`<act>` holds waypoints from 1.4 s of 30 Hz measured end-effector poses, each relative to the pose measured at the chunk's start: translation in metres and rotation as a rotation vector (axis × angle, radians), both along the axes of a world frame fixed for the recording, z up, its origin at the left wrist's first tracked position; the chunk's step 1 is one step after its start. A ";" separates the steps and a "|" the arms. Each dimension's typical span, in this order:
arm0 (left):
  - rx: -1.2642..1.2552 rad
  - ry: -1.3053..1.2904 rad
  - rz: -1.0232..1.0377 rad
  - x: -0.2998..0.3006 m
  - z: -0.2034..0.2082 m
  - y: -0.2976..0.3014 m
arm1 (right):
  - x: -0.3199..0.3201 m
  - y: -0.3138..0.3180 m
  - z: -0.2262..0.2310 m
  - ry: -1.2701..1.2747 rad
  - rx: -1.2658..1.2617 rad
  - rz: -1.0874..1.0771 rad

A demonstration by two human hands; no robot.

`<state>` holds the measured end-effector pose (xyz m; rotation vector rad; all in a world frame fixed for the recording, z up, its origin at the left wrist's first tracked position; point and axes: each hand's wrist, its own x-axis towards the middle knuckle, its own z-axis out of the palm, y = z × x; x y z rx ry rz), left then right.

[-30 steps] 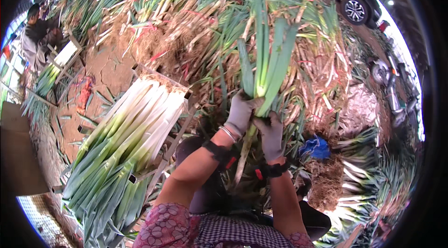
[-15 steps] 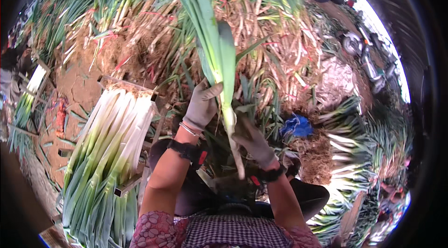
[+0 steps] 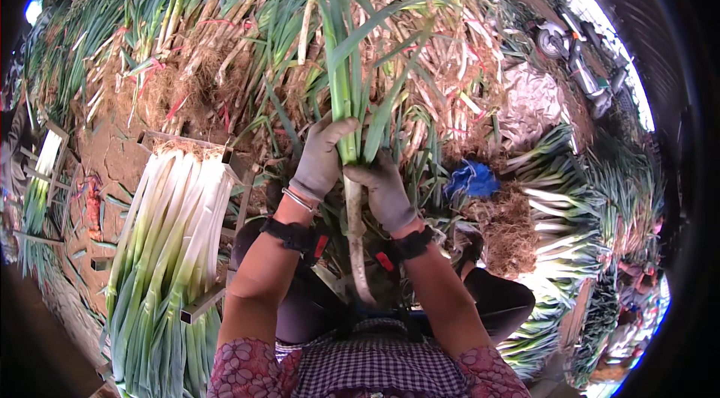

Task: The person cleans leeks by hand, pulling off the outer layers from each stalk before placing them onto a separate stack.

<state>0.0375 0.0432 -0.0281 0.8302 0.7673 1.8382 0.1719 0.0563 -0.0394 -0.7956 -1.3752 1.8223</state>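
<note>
A long large green onion (image 3: 354, 214) stands out in front of me, its green leaves pointing away and its whitish stem hanging toward my lap. My left hand (image 3: 321, 160), in a pale grey glove, is closed round it where the leaves begin. Just below, my gloved right hand (image 3: 381, 190) pinches the upper stem between thumb and fingers. Some loose leaves fan out to the right above that hand. On my left, a thick stack of trimmed green onions (image 3: 169, 225) lies in a metal frame (image 3: 202, 305), white ends away from me.
A large heap of untrimmed green onions (image 3: 247, 46) with roots spreads across the far side. To the right are a blue cloth (image 3: 471, 179), a pile of roots (image 3: 508, 237) and a row of cleaned green onions (image 3: 555, 225). A crumpled pale sheet (image 3: 531, 106) lies farther back.
My right hand has moved up from beside the lower stem and now grips the upper stem. The onion's leaves have spread apart, and its stem has swung slightly left.
</note>
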 end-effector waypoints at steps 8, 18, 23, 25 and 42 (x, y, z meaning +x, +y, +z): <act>-0.173 -0.113 -0.096 -0.013 0.005 0.000 | 0.036 -0.033 -0.045 0.006 -0.313 -0.157; -0.113 -0.093 -0.138 0.010 -0.012 0.009 | 0.011 -0.001 0.010 0.014 0.015 -0.130; -0.166 -0.073 0.112 -0.016 -0.021 0.016 | 0.072 -0.048 -0.050 -0.512 -0.026 -0.061; -0.104 -0.183 0.086 -0.033 -0.015 0.014 | 0.131 -0.053 -0.078 -0.550 -0.178 0.205; -0.116 -0.264 -0.206 0.002 -0.020 0.006 | 0.025 -0.009 -0.011 -0.416 0.829 -0.405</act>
